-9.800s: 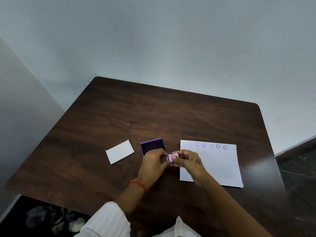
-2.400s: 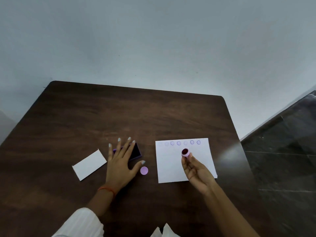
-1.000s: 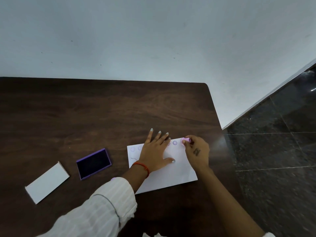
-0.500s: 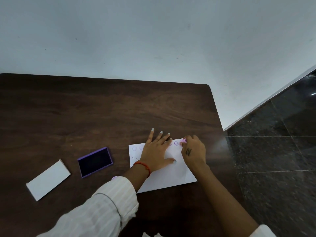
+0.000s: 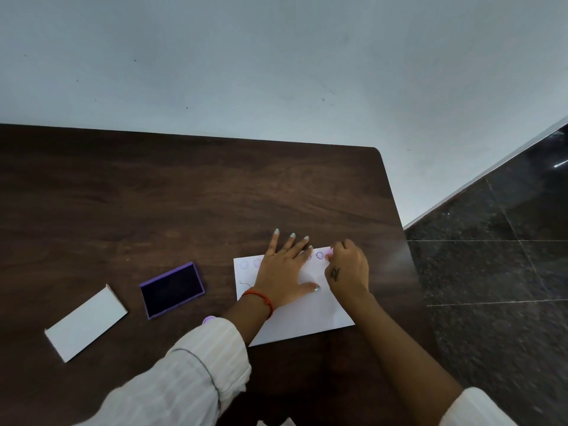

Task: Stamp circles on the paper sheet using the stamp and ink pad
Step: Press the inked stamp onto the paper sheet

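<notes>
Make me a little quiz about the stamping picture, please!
1. True or false: the left hand lies flat on the paper sheet.
2. Which hand holds the stamp? A) left B) right C) neither
3. What lies between the white card and the paper sheet?

Key
1. True.
2. B: the right hand pinches the pink stamp at the sheet's top edge, beside the stamped circles.
3. The purple ink pad, lying open on the table.
</notes>
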Demonstrator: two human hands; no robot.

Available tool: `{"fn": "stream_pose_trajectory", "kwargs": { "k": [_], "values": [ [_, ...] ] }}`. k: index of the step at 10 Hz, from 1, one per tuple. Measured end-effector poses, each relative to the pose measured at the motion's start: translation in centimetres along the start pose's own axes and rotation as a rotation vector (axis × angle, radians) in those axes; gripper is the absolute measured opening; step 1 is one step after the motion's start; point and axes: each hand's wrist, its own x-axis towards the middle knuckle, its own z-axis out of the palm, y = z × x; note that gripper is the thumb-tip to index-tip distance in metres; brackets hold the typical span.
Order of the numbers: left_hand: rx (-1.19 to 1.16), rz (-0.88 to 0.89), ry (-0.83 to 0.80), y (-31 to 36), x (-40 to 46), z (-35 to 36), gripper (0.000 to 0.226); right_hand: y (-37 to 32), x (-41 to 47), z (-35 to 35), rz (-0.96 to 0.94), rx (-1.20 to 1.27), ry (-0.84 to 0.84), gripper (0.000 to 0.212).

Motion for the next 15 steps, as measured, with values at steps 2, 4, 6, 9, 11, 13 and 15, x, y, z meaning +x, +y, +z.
{"fn": "stream_pose_trajectory", "kwargs": {
  "k": [2, 4, 6, 9, 11, 13, 15],
  "values": [
    [-0.012, 0.010, 0.011, -0.1, 0.1, 0.3, 0.080, 0.3, 0.1, 0.3, -0.030, -0.001, 0.028, 0.024],
    [-0.022, 0.011, 0.017, -0.1, 0.1, 0.4, 0.080, 0.4, 0.1, 0.7, -0.038, 0.007, 0.065, 0.025],
    [-0.015, 0.017, 0.014, -0.2, 0.1, 0.3, 0.080, 0.3, 0.0, 0.4, -0.055, -0.004, 0.056, 0.023],
    [-0.026, -0.006, 0.009, 0.2, -0.1, -0.9, 0.081, 0.6, -0.9, -4.8, 0.260, 0.734, 0.240, 0.018],
    [-0.052, -0.051, 0.102, 0.0, -1.1, -2.7, 0.084, 0.2, -2.1, -7.2, 0.521, 1.528, 0.052, 0.020],
    [-0.161, -0.136, 0.236, -2.1, -4.8, -4.5, 0.081, -1.4, -4.8, -5.2, 0.593, 1.880, -0.205, 0.013],
    [-0.400, -0.265, 0.358, -4.3, -12.9, -4.2, 0.077, -4.5, -7.4, -1.3, 0.592, 1.908, -0.376, 0.013]
  ]
}}
